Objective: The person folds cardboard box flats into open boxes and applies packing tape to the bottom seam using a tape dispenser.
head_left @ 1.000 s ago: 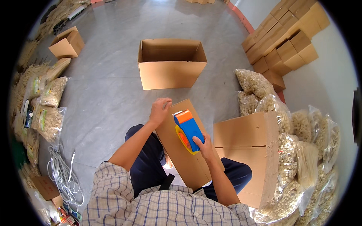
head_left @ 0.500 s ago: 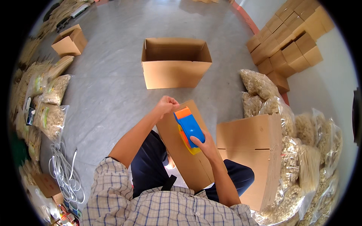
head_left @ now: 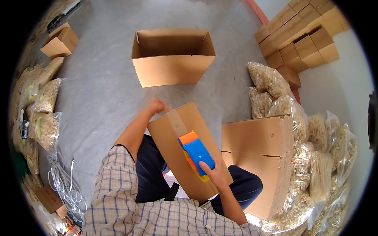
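A closed cardboard box [head_left: 169,145] rests across my lap, tilted away to the left. My right hand [head_left: 214,173] grips a blue tape dispenser [head_left: 199,153] with orange and yellow parts, low over the top of the box. From its orange front a strip of clear packing tape [head_left: 177,122] stretches along the middle of the box to its far edge. There my left hand [head_left: 156,106], slightly blurred, pinches the tape's free end just beyond the edge.
An open cardboard box [head_left: 169,70] stands on the floor ahead. Flattened cartons [head_left: 252,137] lean at my right beside clear bags of pale pieces [head_left: 299,169]. Stacked boxes [head_left: 295,51] line the right wall. More bags [head_left: 45,126] and a coiled white cable [head_left: 65,185] lie left.
The dispenser in my right hand has moved back toward me along the box, and a strip of tape now shows behind it. My left hand has shifted left, past the box's far edge.
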Demonstrator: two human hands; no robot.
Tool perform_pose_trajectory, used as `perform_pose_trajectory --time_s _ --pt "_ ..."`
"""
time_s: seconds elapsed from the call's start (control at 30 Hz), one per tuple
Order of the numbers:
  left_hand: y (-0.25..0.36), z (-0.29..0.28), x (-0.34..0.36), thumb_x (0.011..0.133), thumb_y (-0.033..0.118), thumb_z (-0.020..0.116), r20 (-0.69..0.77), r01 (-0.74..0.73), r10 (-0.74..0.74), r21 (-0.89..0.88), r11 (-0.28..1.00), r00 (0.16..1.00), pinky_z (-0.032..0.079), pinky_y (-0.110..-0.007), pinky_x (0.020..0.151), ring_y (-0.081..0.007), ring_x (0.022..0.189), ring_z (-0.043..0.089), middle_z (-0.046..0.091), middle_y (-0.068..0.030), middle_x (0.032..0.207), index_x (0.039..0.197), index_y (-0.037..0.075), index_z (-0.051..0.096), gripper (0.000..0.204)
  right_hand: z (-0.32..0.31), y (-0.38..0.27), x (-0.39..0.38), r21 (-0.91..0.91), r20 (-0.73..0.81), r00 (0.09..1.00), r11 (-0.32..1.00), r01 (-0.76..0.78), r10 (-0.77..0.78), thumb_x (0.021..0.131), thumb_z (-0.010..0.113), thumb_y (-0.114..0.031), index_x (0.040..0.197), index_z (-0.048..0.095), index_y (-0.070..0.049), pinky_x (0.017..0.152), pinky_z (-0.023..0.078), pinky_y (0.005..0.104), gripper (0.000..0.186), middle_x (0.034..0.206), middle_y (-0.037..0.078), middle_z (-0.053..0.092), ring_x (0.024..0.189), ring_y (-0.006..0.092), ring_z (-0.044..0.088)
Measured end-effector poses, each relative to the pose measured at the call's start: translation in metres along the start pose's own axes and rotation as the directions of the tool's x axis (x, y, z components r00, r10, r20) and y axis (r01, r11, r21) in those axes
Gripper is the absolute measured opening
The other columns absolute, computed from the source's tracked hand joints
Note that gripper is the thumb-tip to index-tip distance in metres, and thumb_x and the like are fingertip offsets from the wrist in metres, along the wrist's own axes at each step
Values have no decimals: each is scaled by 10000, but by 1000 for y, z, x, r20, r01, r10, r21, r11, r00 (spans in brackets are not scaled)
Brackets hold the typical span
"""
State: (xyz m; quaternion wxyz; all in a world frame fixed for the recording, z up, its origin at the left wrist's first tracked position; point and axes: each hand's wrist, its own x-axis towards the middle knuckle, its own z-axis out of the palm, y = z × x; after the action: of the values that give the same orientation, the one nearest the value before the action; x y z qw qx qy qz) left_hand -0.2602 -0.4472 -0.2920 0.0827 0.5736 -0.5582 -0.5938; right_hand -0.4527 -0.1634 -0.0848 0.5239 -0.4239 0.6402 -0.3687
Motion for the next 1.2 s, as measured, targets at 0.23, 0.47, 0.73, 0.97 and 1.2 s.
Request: perform_pose_trajectory --time_s 0.23,0.47,0.73,0.97,1.2 --pt "-34 16 2 779 264 576 392 43 -122 204 978 912 475 -355 645 -222 768 603 639 -117 862 938 17 636 300 6 4 -2 69 -4 999 997 41 -41 751 636 -242 959 597 20 612 445 238 336 765 56 610 672 92 553" --pt "20 -14 -28 869 399 402 188 -121 111 43 992 976 428 -353 806 -298 1010 532 588 -205 1011 1037 -26 570 487 10 11 -4 79 -31 999 997 26 -24 760 633 -257 961 598 17 633 446 244 342 778 58 612 699 99 559" --pt "37 23 -78 890 463 283 3 -339 375 437 833 927 414 -436 773 -430 870 536 566 -291 865 829 -92 582 633 -11 9 -29 33 65 998 999 0 -2 770 638 -307 1070 557 6 686 453 257 441 860 69 615 730 117 560" --pt "25 18 -65 896 470 280 -49 -381 441 428 820 896 419 -443 743 -445 824 534 559 -294 804 762 -77 590 643 -71 51 -154 -76 1 969 966 -246 246 731 679 -272 951 608 -6 588 437 228 353 747 62 609 644 82 536" --pt "54 21 -92 888 445 313 -148 -282 814 891 356 561 186 -455 1022 -336 1267 251 316 -240 1325 1250 -6 391 583 -53 77 -144 -74 -146 985 992 -102 91 721 654 -197 874 612 19 518 435 241 268 647 42 584 566 91 534"
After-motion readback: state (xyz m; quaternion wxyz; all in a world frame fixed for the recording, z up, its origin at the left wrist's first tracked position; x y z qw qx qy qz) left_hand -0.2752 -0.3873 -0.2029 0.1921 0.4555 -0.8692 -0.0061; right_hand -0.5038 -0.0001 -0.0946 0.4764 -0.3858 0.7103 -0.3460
